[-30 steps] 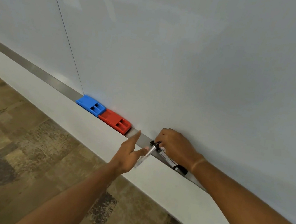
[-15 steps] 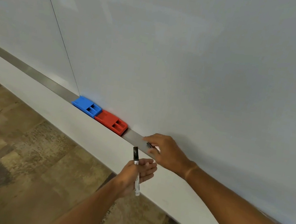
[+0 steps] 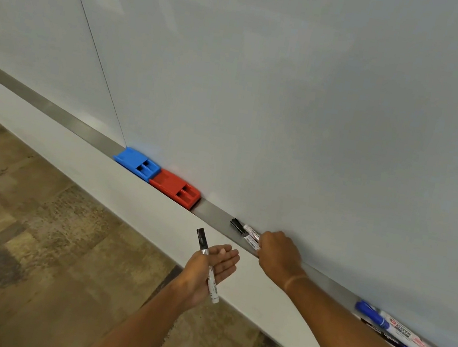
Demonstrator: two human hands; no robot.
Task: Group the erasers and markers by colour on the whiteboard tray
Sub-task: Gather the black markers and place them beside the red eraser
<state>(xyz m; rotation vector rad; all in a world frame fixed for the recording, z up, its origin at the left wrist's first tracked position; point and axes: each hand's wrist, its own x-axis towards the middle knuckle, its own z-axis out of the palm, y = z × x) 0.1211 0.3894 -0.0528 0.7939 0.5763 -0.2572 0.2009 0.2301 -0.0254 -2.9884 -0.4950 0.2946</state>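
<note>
- Two black-capped markers are in play: one lies across the left hand point(image 3: 211, 266), the other point(image 3: 245, 232) lies on the whiteboard tray point(image 3: 79, 125) with the right hand point(image 3: 279, 255) on its near end.
- Left hand is palm-up with its fingers point(image 3: 228, 253) straight and loosely spread; the marker in the left hand point(image 3: 207, 264) seems held at the thumb side, cap pointing up and away. That open palm reads as a holding spot, ready to take a second marker of the same colour.
- Right hand's fingers are curled down over the tray marker's white barrel, apparently gripping it; the fingertips are hidden behind the knuckles, so the exact pinch cannot be told. Only the black cap and part of the printed barrel stick out to the left.
- As for what the tray carries, it holds a blue eraser point(image 3: 137, 160) and a red eraser point(image 3: 175, 187) end to end and touching, against the whiteboard point(image 3: 267, 74).
- Further right on the tray, well apart from the erasers, lies a cluster of blue markers point(image 3: 409, 337), with at least one dark barrel among them, partly hidden by the right forearm.
- My judgement: the black markers are being gathered so they can be set down together as one colour group.
</note>
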